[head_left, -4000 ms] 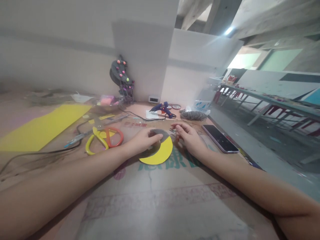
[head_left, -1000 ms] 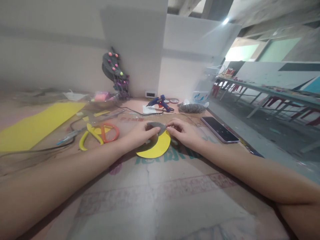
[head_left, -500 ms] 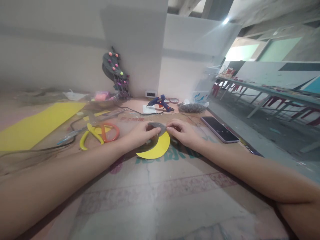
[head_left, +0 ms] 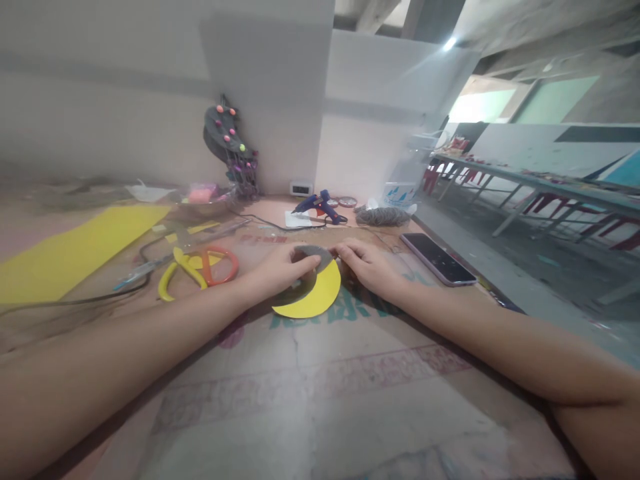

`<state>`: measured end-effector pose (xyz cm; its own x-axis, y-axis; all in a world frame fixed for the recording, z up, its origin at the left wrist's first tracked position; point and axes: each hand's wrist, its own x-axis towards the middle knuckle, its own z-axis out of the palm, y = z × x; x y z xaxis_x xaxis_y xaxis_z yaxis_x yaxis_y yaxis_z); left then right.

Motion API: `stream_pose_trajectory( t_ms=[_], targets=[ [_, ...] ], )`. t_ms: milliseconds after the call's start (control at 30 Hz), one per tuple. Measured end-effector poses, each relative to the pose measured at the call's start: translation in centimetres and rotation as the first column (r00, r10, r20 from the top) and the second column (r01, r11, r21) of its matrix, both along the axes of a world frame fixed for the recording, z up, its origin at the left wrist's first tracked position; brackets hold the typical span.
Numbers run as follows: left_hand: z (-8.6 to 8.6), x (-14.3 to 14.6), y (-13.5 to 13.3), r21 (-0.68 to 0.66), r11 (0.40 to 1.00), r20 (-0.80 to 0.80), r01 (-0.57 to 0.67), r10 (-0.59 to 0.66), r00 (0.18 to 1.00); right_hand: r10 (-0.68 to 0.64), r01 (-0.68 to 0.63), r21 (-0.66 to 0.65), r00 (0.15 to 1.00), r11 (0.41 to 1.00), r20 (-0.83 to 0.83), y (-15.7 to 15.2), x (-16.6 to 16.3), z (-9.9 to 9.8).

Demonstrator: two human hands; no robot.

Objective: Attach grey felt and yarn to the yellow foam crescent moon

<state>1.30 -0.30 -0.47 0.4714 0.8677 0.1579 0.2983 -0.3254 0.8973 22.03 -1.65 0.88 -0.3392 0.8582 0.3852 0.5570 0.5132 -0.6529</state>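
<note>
A yellow crescent moon cutout [head_left: 313,300] is held just above the tabletop, its upper end wrapped in grey yarn [head_left: 325,257]. My left hand [head_left: 280,270] is closed on that wrapped end, thumb on top and the other fingers hidden behind. At the crescent's upper right edge, my right hand [head_left: 364,265] is closed in a pinch at the grey yarn; the strand between its fingertips is barely visible. Beyond my right hand lies a bundle of grey yarn [head_left: 384,215].
A blue glue gun [head_left: 320,205] rests behind the hands. Yellow-handled pliers [head_left: 183,270] and orange-handled scissors [head_left: 223,265] lie left, near a yellow sheet [head_left: 75,250]. A phone [head_left: 439,259] is at the right edge. A decorated grey crescent [head_left: 223,137] stands against the wall.
My right hand's fingers have shifted slightly at the crescent's edge, and its thumb has drawn back a little. The left hand and the crescent stay almost in place.
</note>
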Motion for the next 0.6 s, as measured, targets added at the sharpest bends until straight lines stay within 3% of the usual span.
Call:
stream_pose_trajectory(
  t_ms=[133, 400, 600],
  targets=[
    [0.01, 0.02, -0.03, 0.010, 1.000, -0.015, 0.001, -0.001, 1.000, -0.031, 0.028, -0.041, 0.998, 0.999, -0.058, 0.04, 0.08, -0.07],
    [0.08, -0.03, -0.01, 0.028, 0.999, -0.044, 0.016, -0.015, 0.999, 0.062, -0.065, 0.056, 0.997, 0.996, 0.052, 0.36, 0.18, -0.12],
    [0.08, -0.01, 0.01, 0.035, 0.999, -0.057, 0.025, -0.023, 0.998, 0.079, -0.082, 0.047, 0.995, 0.996, 0.057, 0.18, 0.18, 0.09]
  ],
)
